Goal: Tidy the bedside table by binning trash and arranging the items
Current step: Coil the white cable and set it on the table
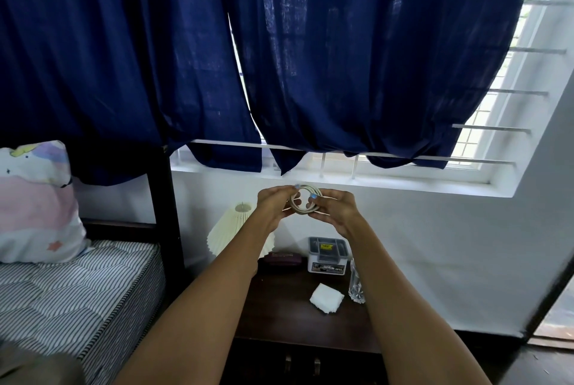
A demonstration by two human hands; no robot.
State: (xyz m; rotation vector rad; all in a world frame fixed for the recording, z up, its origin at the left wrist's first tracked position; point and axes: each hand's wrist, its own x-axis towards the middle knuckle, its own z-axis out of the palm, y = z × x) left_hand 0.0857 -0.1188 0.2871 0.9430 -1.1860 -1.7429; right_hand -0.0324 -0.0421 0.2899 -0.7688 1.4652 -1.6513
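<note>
Small grey-and-white box (326, 255) at back of bedside table (279, 316): yellow label on lid, dark print, too blurred to read. Front panel carries pale lettering on dark strip, possibly a brand name, illegible. Dark maroon case (284, 259) beside it: faint marking, unreadable. Nothing else lettered.
</note>
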